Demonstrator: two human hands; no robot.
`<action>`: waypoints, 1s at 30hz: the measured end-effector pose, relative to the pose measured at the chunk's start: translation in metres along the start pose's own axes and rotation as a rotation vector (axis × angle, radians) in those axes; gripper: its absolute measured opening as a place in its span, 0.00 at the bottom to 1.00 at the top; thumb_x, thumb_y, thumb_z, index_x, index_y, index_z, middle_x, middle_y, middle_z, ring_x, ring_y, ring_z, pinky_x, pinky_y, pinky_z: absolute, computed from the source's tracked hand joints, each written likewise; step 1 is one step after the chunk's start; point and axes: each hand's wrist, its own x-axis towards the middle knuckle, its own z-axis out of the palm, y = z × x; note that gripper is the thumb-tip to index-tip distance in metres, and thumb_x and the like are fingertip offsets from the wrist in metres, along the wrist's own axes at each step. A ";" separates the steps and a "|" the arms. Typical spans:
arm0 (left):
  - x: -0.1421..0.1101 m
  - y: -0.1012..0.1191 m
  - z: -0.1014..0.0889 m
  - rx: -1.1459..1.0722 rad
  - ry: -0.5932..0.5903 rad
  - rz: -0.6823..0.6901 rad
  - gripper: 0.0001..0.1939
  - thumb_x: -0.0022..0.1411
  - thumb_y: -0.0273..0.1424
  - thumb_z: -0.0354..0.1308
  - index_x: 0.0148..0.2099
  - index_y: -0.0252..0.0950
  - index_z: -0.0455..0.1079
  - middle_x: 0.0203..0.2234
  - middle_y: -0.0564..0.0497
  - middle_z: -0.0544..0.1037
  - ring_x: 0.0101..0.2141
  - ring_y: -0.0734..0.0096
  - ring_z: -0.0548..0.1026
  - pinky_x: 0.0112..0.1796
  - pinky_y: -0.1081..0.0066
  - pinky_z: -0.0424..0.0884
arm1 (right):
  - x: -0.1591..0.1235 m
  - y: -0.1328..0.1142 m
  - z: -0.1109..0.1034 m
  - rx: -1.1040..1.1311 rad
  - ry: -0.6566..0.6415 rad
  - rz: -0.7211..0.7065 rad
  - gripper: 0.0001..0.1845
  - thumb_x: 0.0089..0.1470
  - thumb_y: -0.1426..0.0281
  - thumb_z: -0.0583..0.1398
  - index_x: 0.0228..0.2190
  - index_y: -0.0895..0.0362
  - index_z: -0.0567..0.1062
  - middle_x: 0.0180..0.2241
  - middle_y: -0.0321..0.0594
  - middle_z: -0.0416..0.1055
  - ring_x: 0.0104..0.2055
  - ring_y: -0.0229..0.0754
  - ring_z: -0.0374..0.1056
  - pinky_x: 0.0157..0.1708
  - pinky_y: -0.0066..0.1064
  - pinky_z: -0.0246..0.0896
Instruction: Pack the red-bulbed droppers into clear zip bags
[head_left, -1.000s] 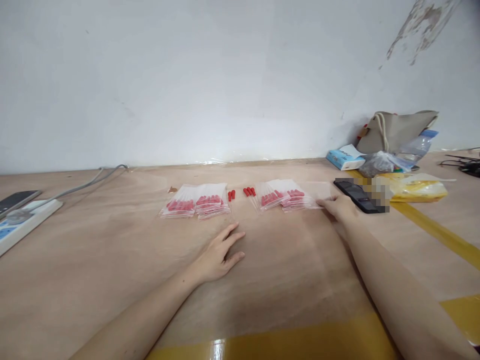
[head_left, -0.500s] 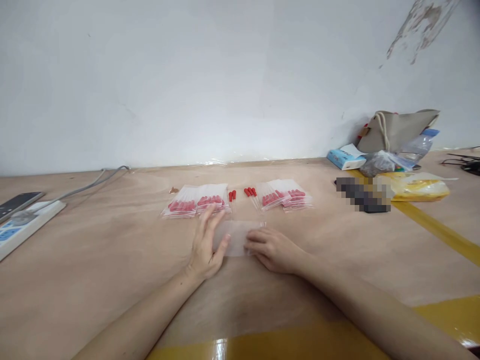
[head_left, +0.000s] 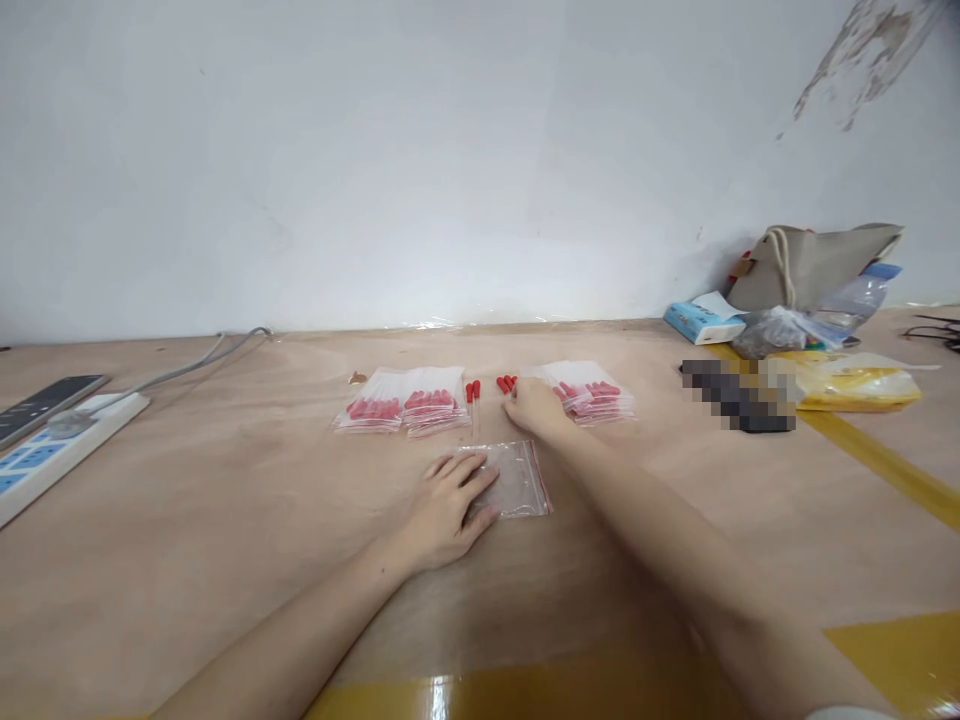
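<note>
My left hand [head_left: 454, 510] lies flat, fingers spread, on the left part of a clear zip bag [head_left: 519, 482] that rests on the table with its red-edged seal to the right. Just past the bag, my right hand [head_left: 538, 406] pinches at the thin tubes of red-topped droppers [head_left: 506, 384]; its fingertips hide the tubes. A pair of similar droppers [head_left: 472, 391] lies to the left. Bags packed with red-topped droppers [head_left: 373, 408] are stacked further left, and another stack of filled bags [head_left: 604, 392] sits right of my right hand.
On the left are a white power strip [head_left: 90, 445] with a grey cable and a dark flat device [head_left: 49, 405]. Along the right lie a blue tissue pack [head_left: 703, 322], a grey bag [head_left: 821, 265], a yellow packet [head_left: 855, 385] and a partly blurred dark object [head_left: 765, 415].
My right hand has left the zip bag and moved forward to the droppers. My left hand has come down flat on the bag, shifting slightly right.
</note>
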 end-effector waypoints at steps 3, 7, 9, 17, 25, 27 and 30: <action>-0.001 0.003 -0.005 0.006 -0.016 0.006 0.23 0.61 0.39 0.50 0.57 0.39 0.59 0.54 0.43 0.62 0.53 0.57 0.60 0.52 0.54 0.55 | 0.010 -0.010 0.008 -0.011 0.001 0.097 0.13 0.48 0.71 0.56 0.37 0.62 0.72 0.38 0.56 0.70 0.42 0.53 0.67 0.38 0.40 0.59; 0.000 0.003 -0.003 -0.032 0.008 0.007 0.24 0.58 0.39 0.53 0.56 0.38 0.60 0.52 0.43 0.63 0.52 0.57 0.60 0.52 0.55 0.55 | 0.011 -0.010 0.002 0.020 0.006 0.106 0.11 0.51 0.69 0.54 0.34 0.62 0.72 0.38 0.55 0.71 0.42 0.51 0.67 0.38 0.39 0.59; 0.001 0.001 -0.001 -0.056 0.024 0.003 0.24 0.57 0.39 0.54 0.55 0.37 0.61 0.51 0.43 0.64 0.52 0.57 0.60 0.52 0.55 0.55 | 0.004 -0.001 -0.007 0.089 0.050 0.049 0.12 0.53 0.66 0.51 0.33 0.60 0.71 0.37 0.52 0.71 0.41 0.48 0.67 0.38 0.36 0.59; 0.001 -0.002 0.002 -0.047 -0.037 -0.015 0.25 0.59 0.41 0.52 0.56 0.38 0.59 0.56 0.44 0.58 0.56 0.58 0.55 0.56 0.54 0.49 | -0.067 0.063 -0.012 1.135 0.088 -0.030 0.38 0.44 0.62 0.60 0.51 0.53 0.46 0.22 0.27 0.62 0.17 0.34 0.61 0.17 0.27 0.59; 0.001 -0.004 0.001 -0.044 -0.042 -0.002 0.24 0.59 0.41 0.51 0.56 0.38 0.59 0.56 0.44 0.57 0.56 0.57 0.55 0.56 0.54 0.49 | -0.083 0.071 0.005 1.204 0.197 0.079 0.42 0.44 0.62 0.60 0.53 0.52 0.41 0.25 0.31 0.61 0.22 0.39 0.67 0.25 0.35 0.70; 0.001 -0.004 0.001 -0.050 -0.039 -0.001 0.24 0.59 0.41 0.51 0.56 0.39 0.59 0.56 0.44 0.57 0.56 0.57 0.55 0.56 0.54 0.49 | -0.082 0.070 0.006 1.180 0.187 0.069 0.40 0.44 0.61 0.60 0.52 0.52 0.43 0.25 0.32 0.61 0.23 0.39 0.67 0.27 0.36 0.70; 0.001 -0.004 0.001 -0.069 -0.037 -0.002 0.25 0.59 0.40 0.51 0.57 0.40 0.56 0.57 0.45 0.57 0.56 0.57 0.55 0.56 0.53 0.49 | -0.083 0.068 0.008 1.180 0.158 0.061 0.38 0.44 0.59 0.60 0.50 0.52 0.45 0.26 0.32 0.62 0.24 0.40 0.68 0.29 0.37 0.70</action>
